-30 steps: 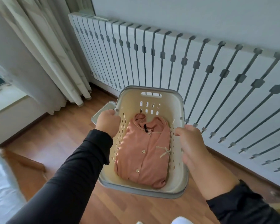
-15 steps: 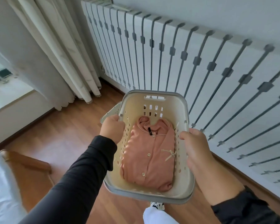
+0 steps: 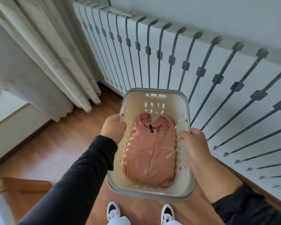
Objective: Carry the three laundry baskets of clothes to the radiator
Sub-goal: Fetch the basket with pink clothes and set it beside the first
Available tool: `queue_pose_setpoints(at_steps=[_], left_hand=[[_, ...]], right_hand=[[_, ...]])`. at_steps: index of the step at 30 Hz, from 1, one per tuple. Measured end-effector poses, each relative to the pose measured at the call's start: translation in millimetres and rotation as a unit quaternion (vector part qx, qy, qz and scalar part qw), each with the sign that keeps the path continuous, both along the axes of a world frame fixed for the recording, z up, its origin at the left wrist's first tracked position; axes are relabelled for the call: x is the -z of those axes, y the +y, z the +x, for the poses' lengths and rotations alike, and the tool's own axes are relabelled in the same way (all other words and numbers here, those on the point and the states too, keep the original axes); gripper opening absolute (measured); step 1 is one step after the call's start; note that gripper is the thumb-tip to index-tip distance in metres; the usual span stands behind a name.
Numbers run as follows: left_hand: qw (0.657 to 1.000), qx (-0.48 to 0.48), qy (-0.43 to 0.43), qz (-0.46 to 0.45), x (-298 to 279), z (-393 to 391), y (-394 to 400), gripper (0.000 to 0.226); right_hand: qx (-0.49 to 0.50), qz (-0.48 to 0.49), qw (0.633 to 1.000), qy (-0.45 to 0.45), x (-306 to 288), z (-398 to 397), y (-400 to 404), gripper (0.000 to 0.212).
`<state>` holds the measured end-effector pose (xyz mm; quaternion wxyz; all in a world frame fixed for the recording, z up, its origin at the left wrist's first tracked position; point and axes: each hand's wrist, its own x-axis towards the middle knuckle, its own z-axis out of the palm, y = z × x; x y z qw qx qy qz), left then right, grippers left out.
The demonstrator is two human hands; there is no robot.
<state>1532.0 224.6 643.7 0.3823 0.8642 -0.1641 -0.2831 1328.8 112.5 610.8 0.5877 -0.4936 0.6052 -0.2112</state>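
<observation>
While held over wooden floor [image 3: 58, 143]: laundry basket [image 3: 154, 194] gripped at side rims by left hand [image 3: 114, 129] and right hand [image 3: 195, 147], long axis pointing at radiator [image 3: 177, 65] just ahead, folded pink cardigan [image 3: 151, 151] inside.

Soft daylight enters from the window [image 3: 0, 101] at the left edge, leaving the room evenly bright with faint shadows. A pale sheen lies on the wooden floor [image 3: 58, 153]. Wide-angle distortion fans the radiator [image 3: 193, 65] bars, blurred toward the right edge.
</observation>
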Motion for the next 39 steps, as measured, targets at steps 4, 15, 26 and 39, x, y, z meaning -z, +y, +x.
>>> queue_pose_setpoints(at_steps=[4, 15, 26, 39], left_hand=[[0.998, 0.062, 0.006, 0.000, 8, 40, -32, 0.018], [0.965, 0.255, 0.065, 0.007, 52, 167, -84, 0.040], [0.954, 0.279, 0.102, 0.029, 99, 194, -87, 0.046], [0.965, 0.219, 0.142, 0.025, 292, 184, -105, 0.058]], right_hand=[[0.049, -0.011, 0.999, 0.002, 6, 28, -14, 0.022], [0.297, 0.009, 0.954, -0.037, 36, 133, 5, 0.015], [0.361, 0.045, 0.930, -0.053, 84, 168, 31, 0.019], [0.337, 0.064, 0.939, -0.008, 252, 170, 1, 0.022]])
